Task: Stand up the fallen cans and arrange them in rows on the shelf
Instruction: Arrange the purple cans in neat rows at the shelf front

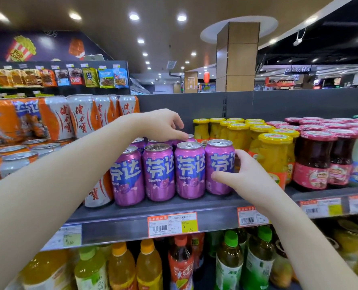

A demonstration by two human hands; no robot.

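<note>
Several purple soda cans stand upright in rows on the grey shelf [174, 208]. The front row holds a leftmost can [126, 178], a second can [158, 172], a third can [189, 170] and a rightmost can [221, 164]. My right hand [243, 174] wraps the rightmost front can, thumb on its face and fingers behind its right side. My left hand [163, 124] reaches over the rows, fingertips pinching the top of a rear purple can [189, 136] that is mostly hidden. More purple cans [139, 142] stand behind the front row. No can lies on its side in view.
Orange-and-white cans [79, 118] are stacked to the left, one [98, 191] standing by the purple row. Yellow-lidded fruit jars [272, 155] and pink-lidded jars [314, 160] crowd the right. Price tags [171, 225] line the shelf edge. Drink bottles [148, 266] fill the shelf below.
</note>
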